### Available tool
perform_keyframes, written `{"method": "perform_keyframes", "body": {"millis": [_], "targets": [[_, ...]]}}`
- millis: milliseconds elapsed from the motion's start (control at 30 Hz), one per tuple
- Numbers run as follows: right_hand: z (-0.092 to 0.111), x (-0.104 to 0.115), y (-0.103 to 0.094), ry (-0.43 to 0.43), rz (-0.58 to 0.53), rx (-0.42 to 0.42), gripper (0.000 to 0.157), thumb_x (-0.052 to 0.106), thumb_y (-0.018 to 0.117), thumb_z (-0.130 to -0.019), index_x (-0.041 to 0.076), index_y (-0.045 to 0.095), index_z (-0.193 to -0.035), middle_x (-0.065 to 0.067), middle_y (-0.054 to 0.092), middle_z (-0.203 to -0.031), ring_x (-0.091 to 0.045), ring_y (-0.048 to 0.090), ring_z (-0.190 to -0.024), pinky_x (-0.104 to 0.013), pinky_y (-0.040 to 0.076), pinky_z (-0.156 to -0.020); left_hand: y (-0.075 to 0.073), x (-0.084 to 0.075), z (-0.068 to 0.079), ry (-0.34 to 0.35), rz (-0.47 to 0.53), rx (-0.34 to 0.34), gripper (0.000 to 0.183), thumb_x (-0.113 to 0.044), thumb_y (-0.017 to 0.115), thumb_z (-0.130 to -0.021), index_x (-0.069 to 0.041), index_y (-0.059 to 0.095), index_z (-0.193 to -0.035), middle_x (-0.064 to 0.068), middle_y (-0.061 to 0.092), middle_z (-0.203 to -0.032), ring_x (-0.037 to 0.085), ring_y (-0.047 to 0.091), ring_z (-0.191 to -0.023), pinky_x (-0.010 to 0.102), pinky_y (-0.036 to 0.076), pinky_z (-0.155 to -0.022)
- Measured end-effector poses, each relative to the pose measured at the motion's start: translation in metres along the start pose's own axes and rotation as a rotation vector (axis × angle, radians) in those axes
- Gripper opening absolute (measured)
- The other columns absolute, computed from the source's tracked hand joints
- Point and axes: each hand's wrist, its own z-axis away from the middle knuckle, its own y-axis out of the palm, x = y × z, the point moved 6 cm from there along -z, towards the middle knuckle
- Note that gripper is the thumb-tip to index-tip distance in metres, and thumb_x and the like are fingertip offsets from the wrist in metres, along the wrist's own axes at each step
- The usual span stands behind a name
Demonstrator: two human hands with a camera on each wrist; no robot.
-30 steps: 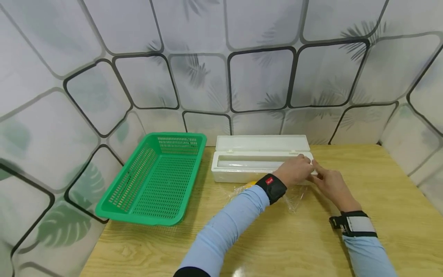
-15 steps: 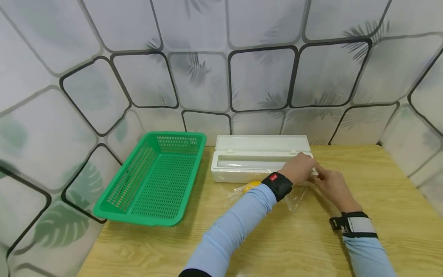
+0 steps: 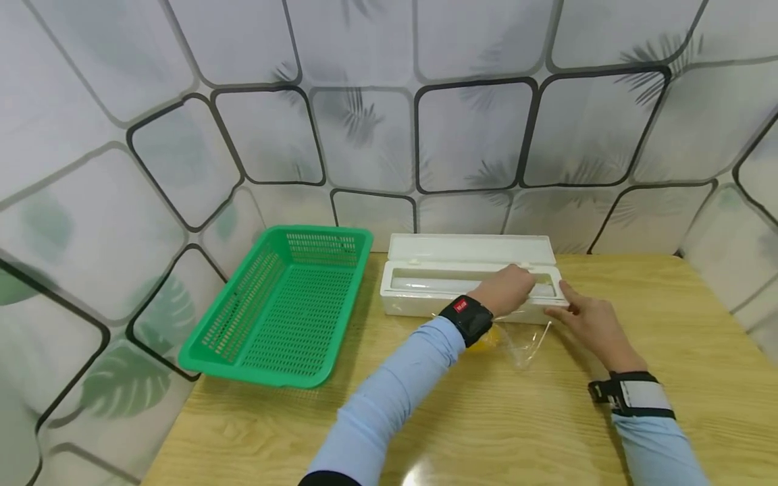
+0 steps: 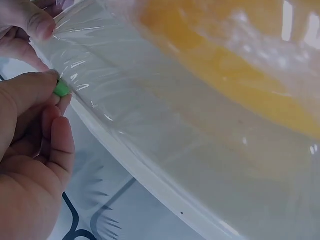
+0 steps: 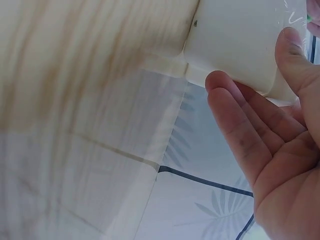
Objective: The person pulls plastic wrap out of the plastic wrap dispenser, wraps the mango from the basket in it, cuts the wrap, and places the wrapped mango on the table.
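Left hand (image 3: 503, 290): pinches green piece (image 4: 61, 89) (small) | right hand (image 3: 597, 329): holds white box (image 3: 408, 306)

"How much of the yellow thing (image 3: 484, 339) could you see?"
"Only part. The left wristband (image 3: 467, 318) hid some, crinkled film (image 4: 125, 100) blurred its outline, and the left wrist view's edge cut it off."
"The green piece (image 4: 61, 88)?"
"Mostly hidden by the left hand (image 4: 27, 165); too little showed to name it."
"And on the right?"
"The white box (image 5: 235, 40) and right hand (image 5: 282, 150) ran out of that wrist view; the counter (image 5: 75, 60) was blurred there."
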Motion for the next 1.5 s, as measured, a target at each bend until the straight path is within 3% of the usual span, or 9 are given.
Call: {"method": "perform_keyframes", "body": {"millis": [233, 467, 667, 1000, 1500], "targets": [[0.002, 0.000, 0.003, 0.007, -0.022, 0.010, 0.067, 0.017, 0.081, -0.082, -0.014, 0.050, -0.133, -0.027, 0.068, -0.074, -0.017, 0.046, -0.053, -0.028, 0.035, -0.047, 0.000, 0.003, 0.008, 0.001, -0.003, -0.009, 0.011, -0.017, 0.061, -0.100, -0.013, 0.070, -0.100, -0.004, 0.070, -0.093, 0.010, 0.064, -0.088, 0.018, 0.049, -0.076], [-0.001, 0.001, 0.003, 0.008, -0.028, 0.021, 0.068, 0.018, 0.080, -0.083, -0.013, 0.049, -0.135, -0.024, 0.068, -0.073, -0.015, 0.046, -0.052, -0.026, 0.034, -0.046, 0.000, 0.010, 0.016, -0.008, 0.031, -0.019, 0.011, -0.016, 0.059, -0.101, -0.012, 0.069, -0.099, -0.003, 0.067, -0.091, 0.010, 0.062, -0.085, 0.019, 0.048, -0.075], [-0.001, 0.000, 0.003, 0.024, -0.022, 0.043, 0.069, 0.022, 0.078, -0.086, -0.012, 0.047, -0.137, -0.024, 0.069, -0.075, -0.015, 0.049, -0.054, -0.026, 0.036, -0.047, -0.002, 0.017, 0.025, -0.019, 0.059, -0.063, 0.013, -0.014, 0.057, -0.100, -0.012, 0.069, -0.095, -0.002, 0.065, -0.091, 0.014, 0.060, -0.090, 0.022, 0.047, -0.079], [-0.001, -0.001, 0.005, 0.062, -0.020, 0.072, 0.070, 0.025, 0.077, -0.087, -0.012, 0.045, -0.138, -0.030, 0.069, -0.082, -0.019, 0.058, -0.060, -0.028, 0.039, -0.048, 0.001, 0.025, 0.034, -0.020, 0.101, -0.074, 0.013, -0.014, 0.059, -0.100, -0.011, 0.069, -0.092, -0.003, 0.063, -0.089, 0.013, 0.058, -0.089, 0.020, 0.044, -0.077], [0.000, -0.002, 0.005, 0.081, -0.014, 0.081, 0.070, 0.028, 0.074, -0.089, -0.011, 0.045, -0.138, -0.030, 0.069, -0.083, -0.019, 0.054, -0.060, -0.027, 0.039, -0.049, 0.002, 0.033, 0.046, -0.011, 0.103, -0.115, 0.013, -0.014, 0.059, -0.099, -0.010, 0.069, -0.092, -0.001, 0.064, -0.090, 0.014, 0.058, -0.092, 0.018, 0.043, -0.077]]}}
